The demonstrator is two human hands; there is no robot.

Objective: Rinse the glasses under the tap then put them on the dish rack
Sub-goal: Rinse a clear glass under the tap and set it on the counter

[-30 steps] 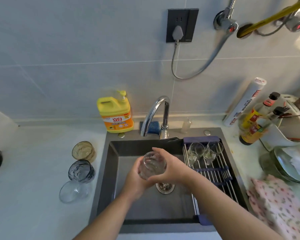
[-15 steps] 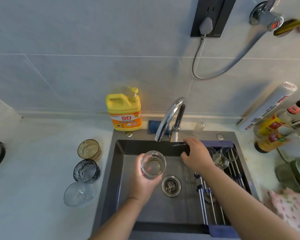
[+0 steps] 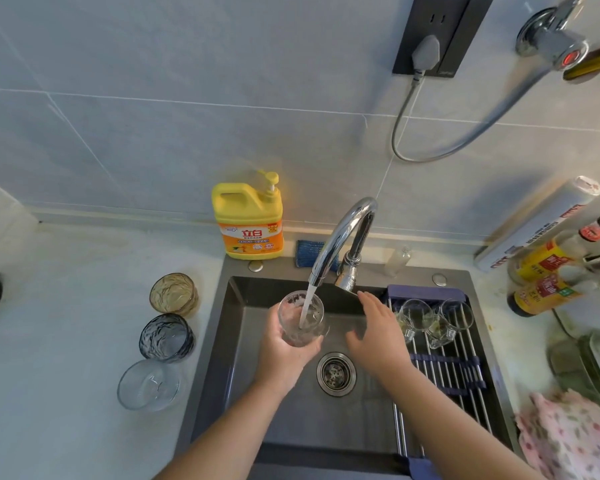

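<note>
- Left hand grips glass under running tap; right hand released, holding nothing.
- Rinse step; next I'd empty it, then reach the dish rack.

The far side is closed by a wall of large pale grey tiles, divided by thin light joints. High on the right, a black rectangular socket plate is mounted, and a grey plug is inserted in it. A thin grey cable is hung below. A round chrome wall valve is fixed farther right. A white matt countertop is laid below the wall on the left.
</note>
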